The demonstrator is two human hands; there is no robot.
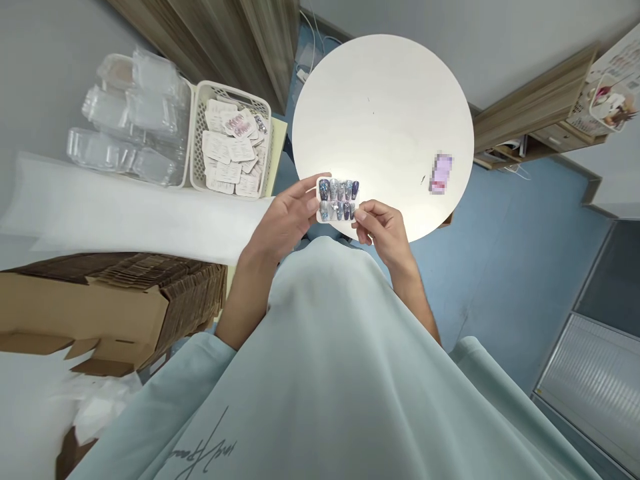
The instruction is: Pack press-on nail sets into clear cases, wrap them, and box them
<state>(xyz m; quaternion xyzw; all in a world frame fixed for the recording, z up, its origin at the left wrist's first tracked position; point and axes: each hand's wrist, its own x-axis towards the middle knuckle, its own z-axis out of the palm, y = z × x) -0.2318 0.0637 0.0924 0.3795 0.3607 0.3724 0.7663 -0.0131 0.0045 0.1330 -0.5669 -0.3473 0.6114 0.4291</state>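
Note:
Between my two hands is a small white card of press-on nails (pixel 337 200), with two rows of blue, silver and dark glittery nails facing up. My left hand (pixel 287 217) grips the card's left edge, thumb on top and fingers behind. At the lower right corner, my right hand (pixel 381 227) pinches the card between thumb and fingers. The card is held in the air over the near edge of a round white table (pixel 383 100).
A white basket (pixel 197 133) of printed cards (pixel 230 150) stands at left, beside a pile of clear plastic boxes (pixel 135 113). White sheeting (pixel 125 213) and folded cardboard boxes (pixel 190 293) lie nearer. A blurred purple item (pixel 441 173) rests on the table.

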